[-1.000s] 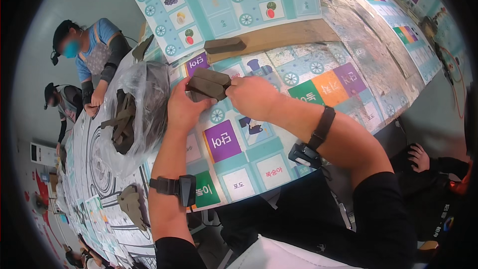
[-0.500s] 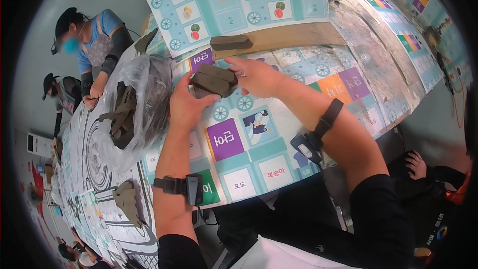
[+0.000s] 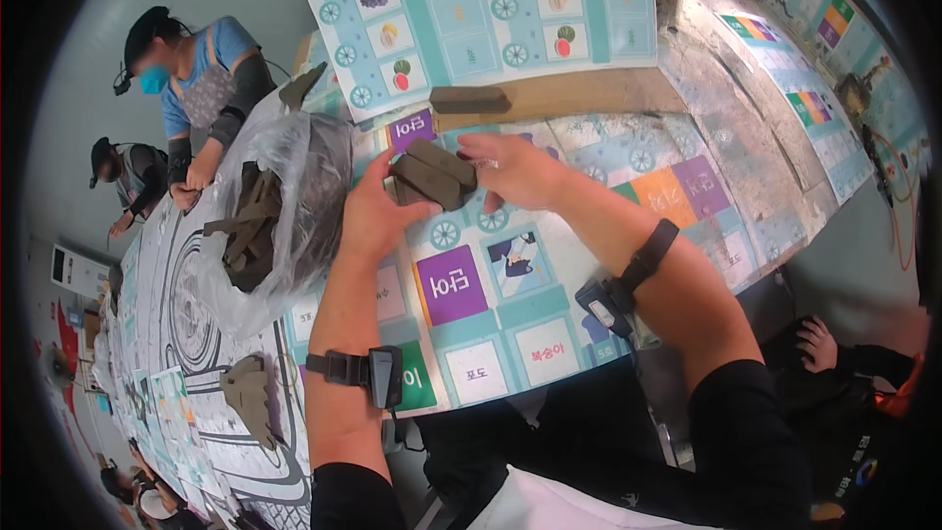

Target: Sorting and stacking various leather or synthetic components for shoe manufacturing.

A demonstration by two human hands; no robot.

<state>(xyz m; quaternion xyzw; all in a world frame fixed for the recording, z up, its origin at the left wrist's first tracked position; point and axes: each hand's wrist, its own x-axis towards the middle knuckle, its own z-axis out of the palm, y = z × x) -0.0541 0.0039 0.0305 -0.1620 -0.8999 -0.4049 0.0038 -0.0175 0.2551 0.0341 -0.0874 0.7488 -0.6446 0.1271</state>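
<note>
Bundle point(image 3: 435, 175) of oblong olive-brown pieces, laid side by side, is located over the printed table covering point(image 3: 535, 306), between our two hands and to the right of the clear plastic bag point(image 3: 329, 172). During the last second, our right hand point(image 3: 525, 172) has changed from a closed grip on the right end of the bundle to a spread position, with the fingers extended beyond and beside that end. Our left hand point(image 3: 378, 211) stays closed about the left end, thumb along the near edge and fingers at the far-left side. We judge from this that control of the bundle now rests mainly with the left hand, leaving the right hand free to adjust its hold. At this viewing angle we cannot confirm whether the right fingertips touch the pieces. With respect to orientation, the long axis of the bundle runs diagonally, from upper left to lower right; it has rotated slightly clockwise, while its position over the covering is nearly unchanged. One end points toward our left fingers, the other toward the open right hand. For reference, a separate oblong block point(image 3: 471, 99) on the brown strip point(image 3: 599, 90) beyond lies with its long axis nearly left to right.
</note>
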